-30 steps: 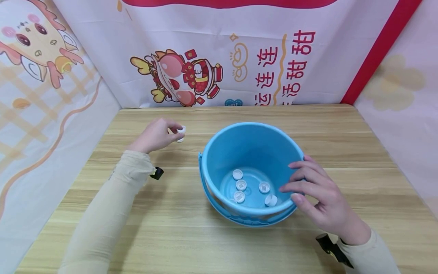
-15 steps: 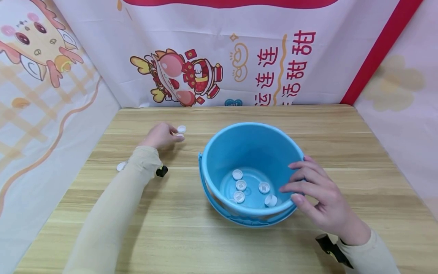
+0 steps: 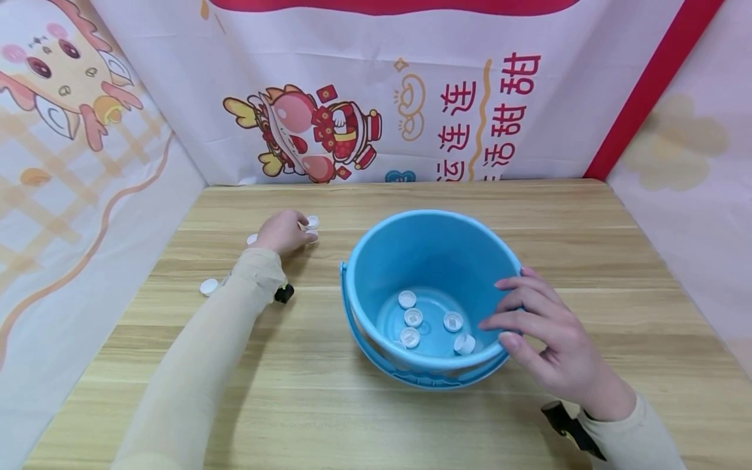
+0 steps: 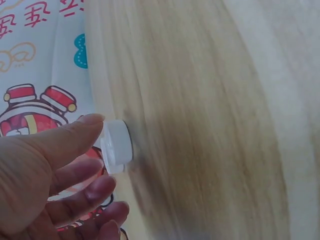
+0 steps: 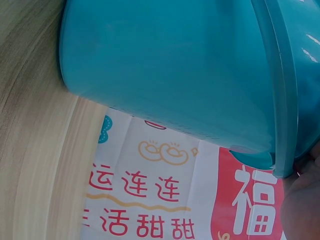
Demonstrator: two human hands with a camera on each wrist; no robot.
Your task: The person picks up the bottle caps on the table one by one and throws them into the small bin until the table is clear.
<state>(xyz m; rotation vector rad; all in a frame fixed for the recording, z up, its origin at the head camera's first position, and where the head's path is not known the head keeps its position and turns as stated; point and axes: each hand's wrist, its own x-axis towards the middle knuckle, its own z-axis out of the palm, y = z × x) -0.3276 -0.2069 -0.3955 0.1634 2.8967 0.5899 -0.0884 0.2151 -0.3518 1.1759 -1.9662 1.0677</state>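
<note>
My left hand [image 3: 283,232] is at the back left of the table, thumb and fingers spread around two small white bottle caps. One white cap [image 4: 119,142] stands just past the thumb tip in the left wrist view, overlapping another. I cannot tell whether the thumb touches it. My right hand [image 3: 549,336] grips the right rim of a light blue bucket [image 3: 435,248], its fingers bent over the edge and inside. Several white caps, one of them a cap [image 3: 414,317] near the middle, lie on the bucket's floor. The right wrist view shows the bucket wall [image 5: 170,65] close up.
More caps lie on the wooden table [image 3: 282,391]: a white cap [image 3: 208,287] left of my left sleeve and a cap [image 3: 252,239] behind the wrist. The bucket's handle hangs down at the front. Printed white cloth [image 3: 364,65] encloses the back and sides.
My left hand drew back from the two caps, then moved slightly right to them again. Caps behind the left arm have come into view. The right hand and bucket stay put.
</note>
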